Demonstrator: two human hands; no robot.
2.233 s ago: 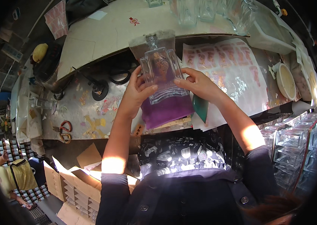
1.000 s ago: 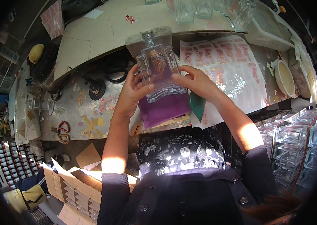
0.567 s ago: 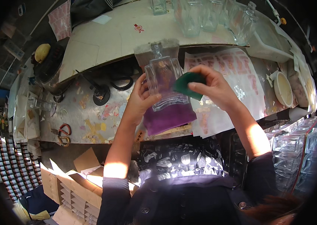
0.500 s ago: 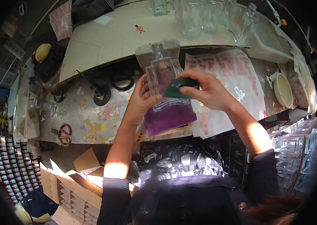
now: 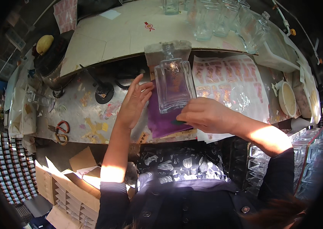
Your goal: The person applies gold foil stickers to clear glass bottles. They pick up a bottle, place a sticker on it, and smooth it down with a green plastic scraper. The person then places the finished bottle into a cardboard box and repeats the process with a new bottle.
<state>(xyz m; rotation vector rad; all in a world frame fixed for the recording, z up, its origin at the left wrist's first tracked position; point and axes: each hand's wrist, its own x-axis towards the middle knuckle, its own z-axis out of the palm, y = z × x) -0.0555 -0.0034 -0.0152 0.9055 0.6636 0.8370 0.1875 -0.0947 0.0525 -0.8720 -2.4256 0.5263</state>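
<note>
A clear rectangular glass bottle (image 5: 173,89) with small gold-coloured marks lies flat in front of me, its neck pointing away. Its lower part is over a purple cloth (image 5: 161,126), and its neck is over a grey cloth pad (image 5: 155,49). Just left of the bottle, my left hand (image 5: 134,101) is raised with fingers apart, holding nothing. My right hand (image 5: 207,115) is closed at the bottle's near right corner, over the cloth. A green scraper (image 5: 177,122) shows only as a dark edge under its fingers; the rest is hidden.
Sheets of red and gold decals (image 5: 230,84) lie to the right. Several glass bottles (image 5: 207,23) stand on the raised board (image 5: 119,36). At left are a black stand (image 5: 104,92) and red-handled scissors (image 5: 62,131). A white bowl (image 5: 287,99) sits far right.
My left hand has let go of the bottle and moved left. The bottle now lies flat. My right hand has brought the green scraper down toward the cloth.
</note>
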